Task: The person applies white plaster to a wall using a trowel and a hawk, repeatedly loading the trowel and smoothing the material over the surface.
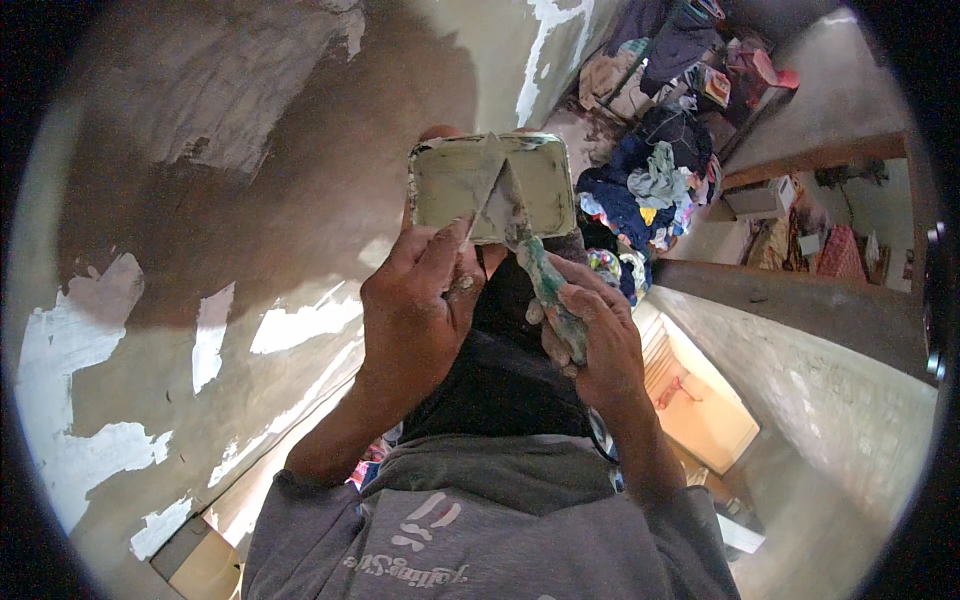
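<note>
A shallow rectangular tray (pixel 430 222) with a pale, smeared inside is held out in front of my chest. My left hand (pixel 418 305) is closed at its near left edge, with some fingers passing under it. In my right hand (pixel 600 335) is a putty knife (pixel 548 290) with a worn green handle, its fingers wrapped round it. The knife's coated blade points away from me over the tray. My left fingertips are close to the blade's left edge; whether they touch it I cannot tell. Pale residue marks both hands.
The wall (pixel 330 200) at left has white and grey patches. A heap of clothes (pixel 650 190) lies at the far right, near a red plastic item (pixel 775 72). A wooden-framed opening (pixel 800 285) with things inside is at right, an orange panel (pixel 710 420) below it.
</note>
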Tool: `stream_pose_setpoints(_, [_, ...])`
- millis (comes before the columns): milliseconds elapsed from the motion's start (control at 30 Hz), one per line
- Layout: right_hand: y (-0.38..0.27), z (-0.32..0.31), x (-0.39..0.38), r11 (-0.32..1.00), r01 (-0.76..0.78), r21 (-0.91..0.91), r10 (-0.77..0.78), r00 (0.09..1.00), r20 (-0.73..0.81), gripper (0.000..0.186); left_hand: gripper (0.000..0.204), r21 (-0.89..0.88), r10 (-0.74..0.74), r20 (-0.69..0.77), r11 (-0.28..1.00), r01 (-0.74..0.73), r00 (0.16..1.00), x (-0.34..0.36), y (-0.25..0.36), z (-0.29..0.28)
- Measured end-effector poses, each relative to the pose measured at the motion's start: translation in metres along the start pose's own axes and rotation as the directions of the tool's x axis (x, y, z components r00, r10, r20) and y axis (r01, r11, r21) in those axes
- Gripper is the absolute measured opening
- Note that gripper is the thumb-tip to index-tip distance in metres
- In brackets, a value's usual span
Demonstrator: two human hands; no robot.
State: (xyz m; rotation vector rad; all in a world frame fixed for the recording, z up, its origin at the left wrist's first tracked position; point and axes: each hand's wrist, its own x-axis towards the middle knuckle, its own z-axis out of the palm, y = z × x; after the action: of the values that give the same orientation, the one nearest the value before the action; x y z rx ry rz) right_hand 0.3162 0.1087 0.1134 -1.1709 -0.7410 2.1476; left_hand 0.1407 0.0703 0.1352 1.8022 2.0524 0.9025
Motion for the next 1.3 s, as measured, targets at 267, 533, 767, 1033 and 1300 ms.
stream_pose_setpoints(267, [-0.003, -0.007, -0.007, 0.999, -0.019, -0.029, 0.018, 1.000, -0.017, 0.039, 0.026, 0.019, -0.057, 0.038, 0.998, 0.057, 0.998, 0.012, -0.007, 0.004])
stream_pose_setpoints(533, [-0.003, -0.020, -0.016, 0.994, -0.061, 0.091, 0.061, 0.998, -0.008, 0.039, 0.025, -0.060, -0.173, 0.046, 0.983, 0.176, 0.984, 0.011, -0.024, -0.005])
stream_pose_setpoints(767, [0.001, -0.017, -0.018, 0.932, 0.140, -0.334, -0.173, 0.982, -0.070, 0.044, 0.016, -0.197, -0.231, 0.005, 0.954, 0.228, 0.973, 0.007, -0.038, -0.016])
stream_pose_setpoints(1033, [0.008, -0.017, -0.017, 0.461, 0.298, -0.836, -0.474, 0.879, 0.052, 0.044, 0.023, -0.320, -0.406, 0.005, 0.865, 0.386, 0.914, -0.002, -0.042, -0.027])
stream_pose_setpoints(1300, [0.009, -0.010, -0.013, 0.247, 0.368, -0.896, -0.637, 0.759, 0.136, 0.043, 0.020, -0.333, -0.329, -0.007, 0.891, 0.308, 0.944, -0.009, -0.036, -0.022])
